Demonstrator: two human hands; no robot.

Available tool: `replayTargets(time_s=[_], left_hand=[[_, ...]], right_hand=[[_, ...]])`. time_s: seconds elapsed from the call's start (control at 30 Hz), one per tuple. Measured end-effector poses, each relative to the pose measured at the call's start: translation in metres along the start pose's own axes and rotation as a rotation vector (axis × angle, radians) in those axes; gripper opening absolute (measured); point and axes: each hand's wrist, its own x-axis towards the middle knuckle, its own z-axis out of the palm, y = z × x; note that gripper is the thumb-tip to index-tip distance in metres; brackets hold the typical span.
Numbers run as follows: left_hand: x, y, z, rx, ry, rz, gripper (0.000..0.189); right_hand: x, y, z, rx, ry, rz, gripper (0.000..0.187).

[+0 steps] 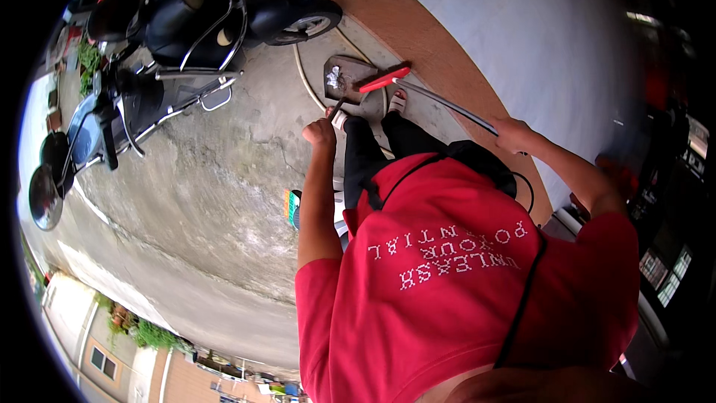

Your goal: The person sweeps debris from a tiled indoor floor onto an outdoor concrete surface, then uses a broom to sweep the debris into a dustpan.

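My left hand (320, 133) is closed around the dark handle of a dustpan (369, 70). The brownish pan lies on the concrete just ahead of my feet, with crumpled white scraps (334, 76) and dark loose debris in it. In my right hand (512, 134) is the grey pole of a broom (447, 105), held slanting down towards the pan. Its red head (386, 79) crosses the pan's right edge, dark bristles on the side facing away from me. Whether the bristles touch the pan's floor I cannot tell.
A pale hose (302, 70) loops around the dustpan and my sandalled feet (398, 102). A black motor scooter (190, 22) and another two-wheeler with mirrors (84, 129) stand at the left. A brown-edged raised floor (436, 50) runs along my right. Part of a vehicle with a plate is beside my left arm.
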Motion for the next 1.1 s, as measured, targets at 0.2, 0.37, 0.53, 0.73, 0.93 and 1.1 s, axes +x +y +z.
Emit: replayTargets(time_s=[0.2,0.37,0.53,0.73,0.93,1.1], left_hand=[[-0.024,-0.058,0.026,-0.081,0.076,0.012,0.021],[-0.047,-0.104,0.041,-0.145,0.105,-0.107,0.022],[-0.069,-0.150,0.060,-0.256,0.054,-0.190,0.022],[-0.112,-0.208,0.083,-0.366,0.084,-0.394,0.023],[-0.162,-0.259,0.112,-0.385,-0.011,-0.525,0.015],[-0.194,-0.283,0.138,-0.405,0.045,-0.670,0.015]], right_hand=[[-0.011,-0.029,-0.020,-0.181,0.026,-0.014,0.037],[-0.017,-0.067,-0.045,-0.268,-0.028,0.089,0.037],[-0.011,-0.103,-0.058,-0.149,-0.067,0.072,0.032],[0.021,-0.153,-0.050,-0.007,0.011,-0.008,0.024],[0.061,-0.204,-0.064,0.317,-0.213,0.183,0.011],[0.079,-0.254,-0.071,0.223,-0.238,0.177,0.016]])
